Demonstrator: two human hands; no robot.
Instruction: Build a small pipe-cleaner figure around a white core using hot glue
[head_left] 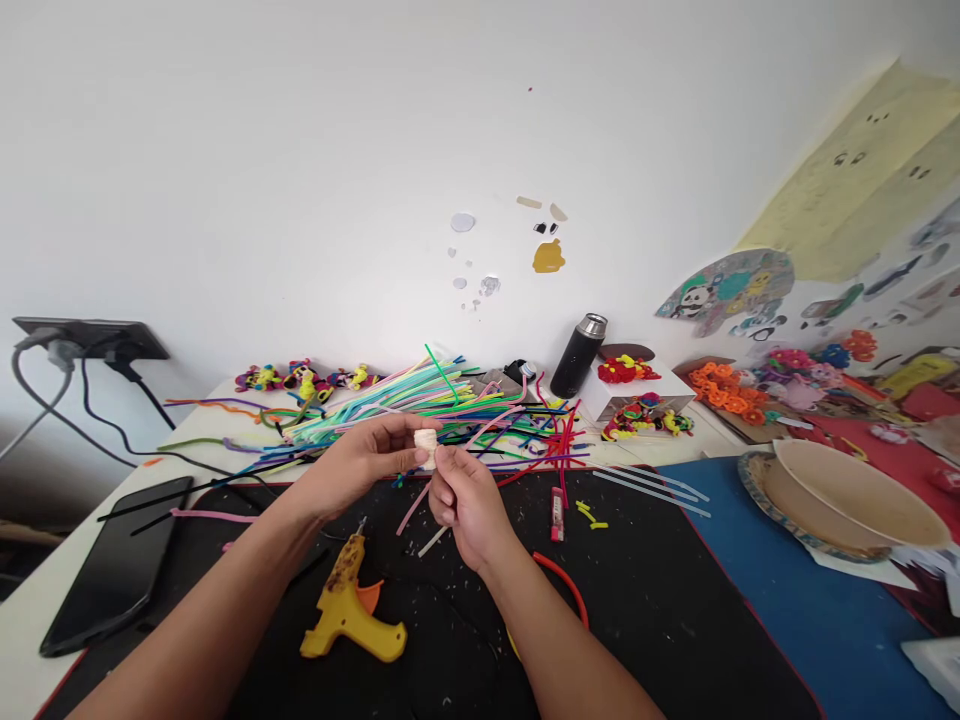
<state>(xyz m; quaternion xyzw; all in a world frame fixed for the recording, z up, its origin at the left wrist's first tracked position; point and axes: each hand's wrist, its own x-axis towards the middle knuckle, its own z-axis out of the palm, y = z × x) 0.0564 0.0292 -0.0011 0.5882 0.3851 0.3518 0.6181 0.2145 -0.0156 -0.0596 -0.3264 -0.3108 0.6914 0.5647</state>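
Between my two hands is a small cream coil of wound pipe cleaner (426,441), raised above the black mat. My left hand (367,455) pinches it from the left with thumb and fingers. From the right, my right hand (466,495) grips its lower part, the other fingers curled in. A pale stem end (433,542) shows below my right hand. Behind the hands spreads a big heap of coloured pipe cleaners (390,405). A yellow glue gun (352,610) lies on the mat below my left hand.
A black tablet (116,560) lies at the left. A dark bottle (579,355) leans near the wall beside a white box (600,400). A small red-and-white packet (557,515) and yellow pieces (592,515) lie right of my hands. A bowl (855,490) stands far right.
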